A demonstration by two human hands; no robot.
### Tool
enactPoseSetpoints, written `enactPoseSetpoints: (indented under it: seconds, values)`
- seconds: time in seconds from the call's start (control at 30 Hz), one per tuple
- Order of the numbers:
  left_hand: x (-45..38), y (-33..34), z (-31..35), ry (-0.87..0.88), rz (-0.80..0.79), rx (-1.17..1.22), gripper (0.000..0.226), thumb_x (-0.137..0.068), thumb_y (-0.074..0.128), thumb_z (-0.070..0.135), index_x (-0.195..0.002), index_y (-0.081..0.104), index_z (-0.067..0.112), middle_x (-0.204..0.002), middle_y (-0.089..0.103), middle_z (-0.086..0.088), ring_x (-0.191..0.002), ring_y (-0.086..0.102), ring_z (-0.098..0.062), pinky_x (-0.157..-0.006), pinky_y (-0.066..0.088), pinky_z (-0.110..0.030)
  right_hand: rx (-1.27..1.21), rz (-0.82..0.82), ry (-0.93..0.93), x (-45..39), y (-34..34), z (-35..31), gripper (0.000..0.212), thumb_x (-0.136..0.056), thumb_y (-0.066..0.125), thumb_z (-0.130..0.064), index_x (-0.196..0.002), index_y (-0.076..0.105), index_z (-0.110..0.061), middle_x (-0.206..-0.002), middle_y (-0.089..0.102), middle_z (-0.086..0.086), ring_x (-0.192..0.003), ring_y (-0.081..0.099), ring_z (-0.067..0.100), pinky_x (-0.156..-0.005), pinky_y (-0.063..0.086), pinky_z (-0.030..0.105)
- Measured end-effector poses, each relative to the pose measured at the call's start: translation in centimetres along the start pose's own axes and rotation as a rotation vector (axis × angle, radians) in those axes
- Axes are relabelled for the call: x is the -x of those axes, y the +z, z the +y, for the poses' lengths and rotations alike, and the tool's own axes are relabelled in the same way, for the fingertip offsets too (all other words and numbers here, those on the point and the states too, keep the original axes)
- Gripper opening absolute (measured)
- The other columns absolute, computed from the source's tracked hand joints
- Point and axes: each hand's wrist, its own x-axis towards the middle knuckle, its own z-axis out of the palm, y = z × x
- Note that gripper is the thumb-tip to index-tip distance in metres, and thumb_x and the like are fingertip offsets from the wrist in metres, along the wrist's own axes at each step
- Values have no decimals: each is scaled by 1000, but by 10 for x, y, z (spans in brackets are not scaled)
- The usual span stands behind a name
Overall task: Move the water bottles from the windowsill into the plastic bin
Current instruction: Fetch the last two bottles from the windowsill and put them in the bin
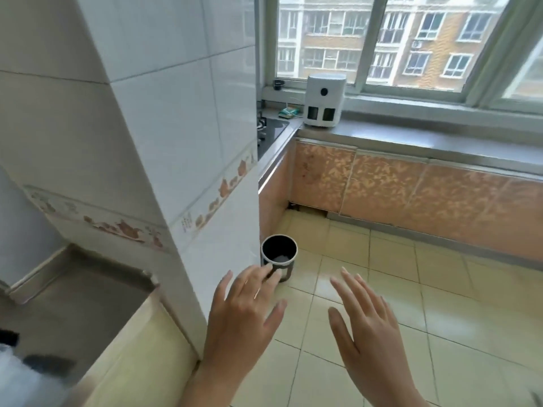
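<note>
Both hands reach forward over the tiled kitchen floor (382, 304), the left hand (244, 315) and right hand (367, 324) each with fingers spread and gripping nothing. A small dark bin (279, 254) stands on the floor by the tiled wall's corner. A white appliance (323, 101) sits on the tabletop (411, 136) at its corner below the windowsill (411, 104) (no water bottles can be made out).

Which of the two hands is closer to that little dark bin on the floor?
The left hand: its fingertips overlap the small round bin by the tiled pillar in this view, while the right hand hovers over bare floor tiles further right.
</note>
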Motion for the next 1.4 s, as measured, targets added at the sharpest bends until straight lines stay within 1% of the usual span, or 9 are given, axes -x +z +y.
enactPoseSetpoints:
  seconds: [0.2,0.43,0.63,0.73,0.83,0.97,1.17,1.33,1.4]
  values:
    - [-42,47,81,133,-55,146,45,-89,49,46,-124,69,24,-127,68,6,-120,61,-15,-107,35,-41,68,119,199,21,-48,74,47,-95,25,-48,-134,44,-30,-146,43,-8,-136,31,13,-104,35,50]
    - [-120,106,148,330,-108,231,47,-91,48,48,-126,67,23,-130,67,5,-123,61,-17,-106,38,-45,153,170,355,4,-75,145,46,-93,30,-42,-138,38,-33,-151,35,-11,-139,27,11,-108,30,46]
    - [-206,175,190,452,-138,279,48,-91,48,49,-128,67,23,-132,66,5,-125,60,-17,-109,33,-44,237,229,486,-51,-87,218,46,-92,32,-42,-135,42,-31,-148,41,-8,-136,28,11,-104,34,49]
    - [-256,211,205,484,-133,349,47,-91,48,48,-125,68,24,-130,67,6,-123,59,-16,-109,32,-43,258,252,548,-88,-90,257,47,-92,32,-42,-136,41,-31,-148,39,-9,-136,28,11,-109,26,44]
    - [-304,241,218,510,-142,401,47,-91,48,49,-126,68,25,-130,66,8,-124,57,-14,-109,33,-44,269,284,631,-123,-94,288,48,-91,32,-43,-137,39,-32,-147,41,-8,-134,28,11,-107,17,39]
    - [-358,281,238,600,-151,402,47,-90,49,49,-125,69,25,-129,67,7,-121,61,-17,-108,35,-45,281,352,745,-156,-101,324,50,-91,30,-45,-139,38,-34,-149,37,-12,-137,23,8,-110,22,43]
    - [-419,343,281,636,-121,436,48,-88,50,47,-123,71,21,-128,68,4,-123,50,-14,-105,35,-47,314,394,874,-195,-118,395,54,-90,28,-48,-139,41,-33,-150,36,-12,-136,23,7,-109,23,46]
    - [-477,416,335,627,-144,461,53,-95,39,54,-121,72,22,-126,69,3,-122,50,-14,-104,34,-45,330,419,904,-243,-138,482,54,-90,28,-48,-139,43,-32,-148,37,-13,-135,24,7,-108,28,47]
    - [-506,444,365,633,-141,460,54,-97,35,54,-122,71,22,-126,69,3,-122,50,-14,-104,34,-45,302,417,908,-261,-149,525,55,-89,25,-51,-140,39,-35,-150,31,-17,-137,21,5,-111,23,43]
